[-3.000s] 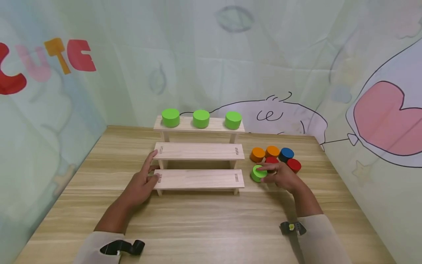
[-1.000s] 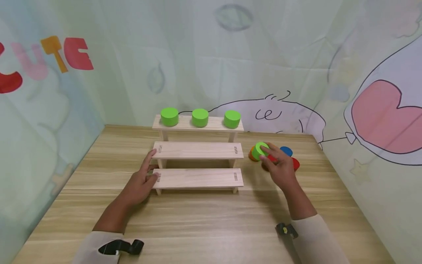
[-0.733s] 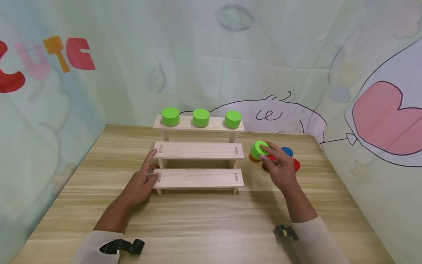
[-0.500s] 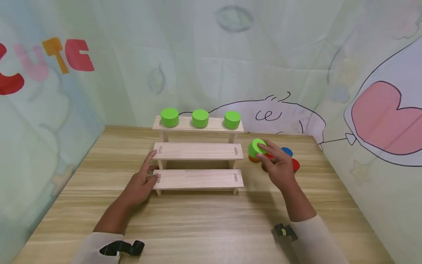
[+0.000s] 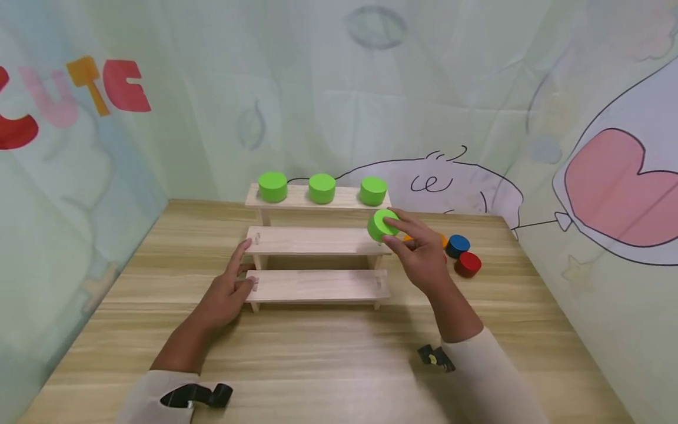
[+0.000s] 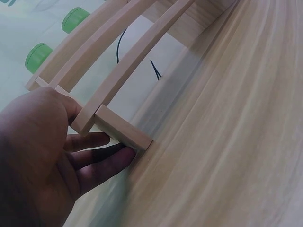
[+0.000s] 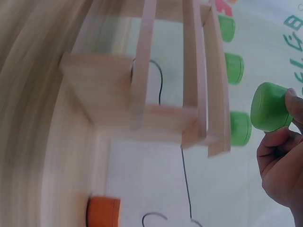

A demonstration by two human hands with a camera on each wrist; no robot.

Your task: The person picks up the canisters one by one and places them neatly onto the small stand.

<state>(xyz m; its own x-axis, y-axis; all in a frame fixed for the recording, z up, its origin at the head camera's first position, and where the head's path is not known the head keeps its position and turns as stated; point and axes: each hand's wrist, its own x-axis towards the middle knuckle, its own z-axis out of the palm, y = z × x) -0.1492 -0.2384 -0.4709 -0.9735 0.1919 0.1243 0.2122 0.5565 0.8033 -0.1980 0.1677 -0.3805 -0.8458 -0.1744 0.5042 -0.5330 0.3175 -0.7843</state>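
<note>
Right hand (image 5: 418, 259) pinches green block (image 5: 380, 224) over rack (image 5: 318, 242) middle step's right end. Left hand (image 5: 225, 294), fingers spread, rests on rack's left end.

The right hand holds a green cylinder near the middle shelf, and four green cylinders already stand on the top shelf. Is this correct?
Not quite. The head view shows only three green cylinders on the top shelf. The right hand does hold a green cylinder near the middle shelf.
</note>
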